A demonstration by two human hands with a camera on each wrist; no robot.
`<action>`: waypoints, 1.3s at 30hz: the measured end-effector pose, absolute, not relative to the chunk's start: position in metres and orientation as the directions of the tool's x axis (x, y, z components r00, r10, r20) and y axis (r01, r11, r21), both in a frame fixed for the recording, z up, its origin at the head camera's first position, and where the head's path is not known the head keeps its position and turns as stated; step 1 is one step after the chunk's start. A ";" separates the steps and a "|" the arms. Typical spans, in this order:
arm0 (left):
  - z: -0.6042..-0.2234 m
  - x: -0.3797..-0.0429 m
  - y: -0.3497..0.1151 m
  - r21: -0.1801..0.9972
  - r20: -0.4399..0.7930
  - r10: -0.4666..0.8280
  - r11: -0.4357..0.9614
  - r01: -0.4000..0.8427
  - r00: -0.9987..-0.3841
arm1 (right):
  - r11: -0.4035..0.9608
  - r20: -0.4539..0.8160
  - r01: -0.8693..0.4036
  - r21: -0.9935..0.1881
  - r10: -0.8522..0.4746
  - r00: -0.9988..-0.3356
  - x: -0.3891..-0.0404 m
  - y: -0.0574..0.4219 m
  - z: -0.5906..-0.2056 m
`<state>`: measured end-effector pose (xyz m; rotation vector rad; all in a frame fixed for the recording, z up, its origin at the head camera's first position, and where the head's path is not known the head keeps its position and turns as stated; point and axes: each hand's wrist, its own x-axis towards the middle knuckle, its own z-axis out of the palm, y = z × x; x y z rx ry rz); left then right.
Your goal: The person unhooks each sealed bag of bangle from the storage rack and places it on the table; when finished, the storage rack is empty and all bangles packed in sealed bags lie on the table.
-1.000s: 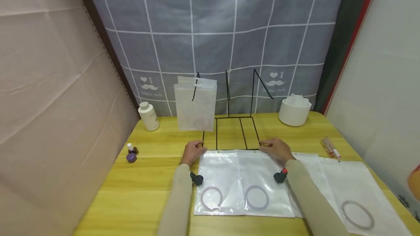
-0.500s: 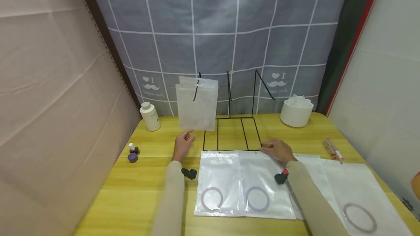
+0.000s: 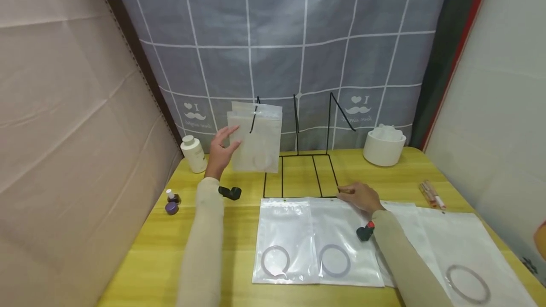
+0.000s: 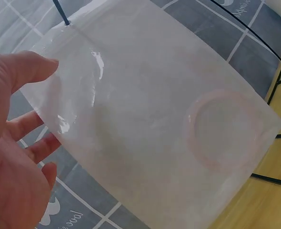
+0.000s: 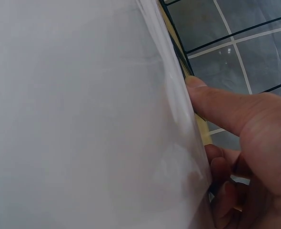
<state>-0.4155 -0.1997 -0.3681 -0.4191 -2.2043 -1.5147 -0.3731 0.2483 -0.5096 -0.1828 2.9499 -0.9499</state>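
A white zip bag [image 3: 256, 151] with a faint pink ring inside hangs from the left hook of a black wire rack [image 3: 304, 155]. My left hand [image 3: 222, 149] is at the bag's left edge. In the left wrist view, the thumb [image 4: 33, 67] is over the front while other fingers go behind the edge, spread and not pinching. My right hand [image 3: 360, 196] grips the rack's front right corner; in the right wrist view its thumb [image 5: 212, 102] lies at the wire and the other fingers curl under. Two bags with rings, a left bag [image 3: 283, 236] and a right bag [image 3: 341, 236], lie in front.
More white bags [image 3: 460, 236] lie at the right, one with a ring. A white tub [image 3: 385, 148] and a pink tube [image 3: 430, 194] stand or lie on the right. On the left are a white bottle [image 3: 194, 154], a small dark bottle [image 3: 172, 196] and a purple jar [image 3: 171, 208].
My left hand has let go of the rack's front left corner and moved up and left to the hanging bag's edge. The right hand stays at the rack corner.
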 end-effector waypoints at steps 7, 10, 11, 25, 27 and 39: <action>-0.367 -0.413 -0.198 0.836 0.490 0.022 0.271 0.477 -0.871 | 0.806 0.011 -0.114 -0.581 -0.133 -0.991 -0.372 0.249 -0.509; -0.369 -0.412 -0.195 0.847 0.481 0.033 0.243 0.474 -0.876 | 0.806 0.021 -0.118 -0.580 -0.130 -0.991 -0.372 0.250 -0.508; -0.370 -0.412 -0.195 0.852 0.476 0.036 0.230 0.470 -0.879 | 0.805 0.020 -0.117 -0.582 -0.129 -0.991 -0.372 0.250 -0.508; -0.381 -0.394 -0.195 0.884 0.468 -0.019 0.015 0.467 -0.884 | 0.809 0.010 -0.106 -0.579 -0.122 -0.992 -0.370 0.247 -0.508; -0.382 -0.391 -0.196 0.882 0.471 -0.036 0.030 0.470 -0.881 | 0.807 0.013 -0.109 -0.580 -0.125 -0.992 -0.370 0.248 -0.507; -0.385 -0.361 -0.203 0.852 0.523 -0.057 0.027 0.523 -0.850 | 0.811 0.019 -0.109 -0.574 -0.120 -0.993 -0.372 0.251 -0.514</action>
